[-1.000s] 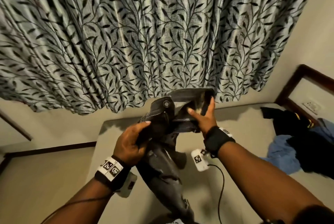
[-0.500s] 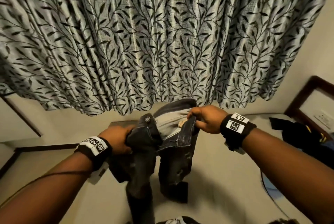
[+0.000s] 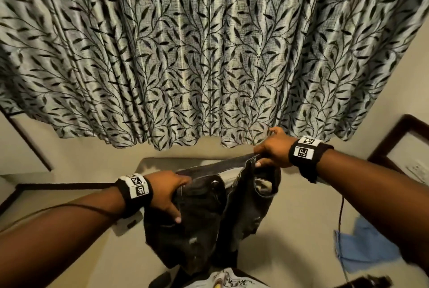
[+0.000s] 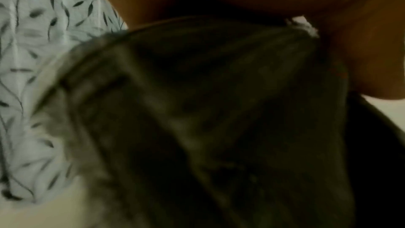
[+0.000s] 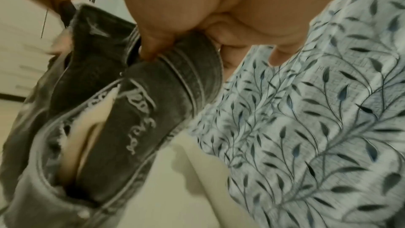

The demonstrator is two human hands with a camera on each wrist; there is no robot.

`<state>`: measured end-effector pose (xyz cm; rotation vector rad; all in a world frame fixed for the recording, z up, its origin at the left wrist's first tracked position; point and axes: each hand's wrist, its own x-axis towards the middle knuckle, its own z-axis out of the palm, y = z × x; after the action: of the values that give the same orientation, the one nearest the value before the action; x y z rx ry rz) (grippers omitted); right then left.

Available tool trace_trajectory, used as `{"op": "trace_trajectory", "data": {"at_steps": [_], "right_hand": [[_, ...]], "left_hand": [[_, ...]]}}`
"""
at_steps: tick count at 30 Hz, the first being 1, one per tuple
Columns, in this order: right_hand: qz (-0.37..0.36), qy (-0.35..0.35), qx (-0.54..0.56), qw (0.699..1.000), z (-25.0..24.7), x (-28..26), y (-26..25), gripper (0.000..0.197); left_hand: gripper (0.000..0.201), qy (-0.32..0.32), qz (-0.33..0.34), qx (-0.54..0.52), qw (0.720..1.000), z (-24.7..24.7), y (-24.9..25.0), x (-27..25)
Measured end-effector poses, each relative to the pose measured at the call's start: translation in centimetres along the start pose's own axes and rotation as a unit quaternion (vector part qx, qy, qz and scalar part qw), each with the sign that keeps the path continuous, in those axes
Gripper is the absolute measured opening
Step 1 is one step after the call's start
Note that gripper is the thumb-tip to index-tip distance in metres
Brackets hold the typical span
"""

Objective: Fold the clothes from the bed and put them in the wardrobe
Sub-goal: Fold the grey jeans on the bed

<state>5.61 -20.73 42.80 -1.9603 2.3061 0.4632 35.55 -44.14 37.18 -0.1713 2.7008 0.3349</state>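
A leaf-patterned curtain (image 3: 209,55) fills the head view from nine through twelve to three o'clock, hanging above the pale bed (image 3: 290,229), which spreads across the lower half. Held in the air over the bed at about six o'clock is a pair of dark grey jeans (image 3: 204,218), waistband uppermost and opened wide, with the legs dropping toward the bottom edge. Compared with half a second earlier, the waistband is stretched farther, the two hands standing wider apart. The right hand (image 3: 271,148), at about four o'clock, clamps the waistband between curled fingers and thumb; in the right wrist view pale embroidered script (image 5: 140,115) runs down the denim beside a frayed rip, but it cannot be read. The left hand (image 3: 167,192), at about eight o'clock, grips the opposite side of the waistband, thumb lying on the outer face just beside the metal button (image 3: 214,183). A blue garment (image 3: 366,248) lies on the bed at four o'clock. Each wrist carries a black band with square black-and-white markers (image 3: 304,148).
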Motion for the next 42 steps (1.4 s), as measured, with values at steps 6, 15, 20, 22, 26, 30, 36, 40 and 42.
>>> {"op": "trace_trajectory", "data": {"at_steps": [6,15,20,22,26,30,36,40,42], "right_hand": [[0.076,-0.063,-0.128,0.987,-0.2,0.6,2.0,0.063],[0.119,0.061,0.072,0.988,-4.6,-2.5,8.8,0.034],[0.068,0.263,0.394,0.878,-11.5,-6.1,7.1,0.050],[0.041,0.365,0.445,0.816,-13.9,-5.8,6.7,0.047],[0.216,0.352,0.363,0.836,-15.6,-0.8,6.9,0.048],[0.243,0.268,0.323,0.875,-16.3,-2.0,6.5,0.073],[0.035,0.131,0.392,0.910,-17.6,-8.9,7.3,0.038],[0.131,0.297,0.553,0.767,-19.6,-3.9,7.7,0.022],[0.263,0.305,0.547,0.734,-19.6,0.7,7.1,0.019]], "left_hand": [[0.053,0.004,-0.083,0.311,0.947,-5.4,-3.8,-0.7],[0.027,0.265,-0.038,0.173,0.948,-15.3,-7.0,-4.9],[0.039,0.341,0.051,-0.087,0.935,-19.5,-6.4,-7.6],[0.045,0.325,0.077,-0.255,0.907,-21.0,-5.5,-7.0],[0.050,0.420,-0.025,-0.303,0.855,-22.4,-3.4,-3.0],[0.032,0.435,-0.103,-0.301,0.843,-21.5,-3.4,-2.8],[0.056,0.351,0.079,-0.415,0.836,-20.6,-4.0,-7.8],[0.032,0.492,-0.106,-0.326,0.800,-25.5,-2.5,-3.4],[0.049,0.484,-0.229,-0.249,0.807,-26.7,-1.5,-0.9]]}}
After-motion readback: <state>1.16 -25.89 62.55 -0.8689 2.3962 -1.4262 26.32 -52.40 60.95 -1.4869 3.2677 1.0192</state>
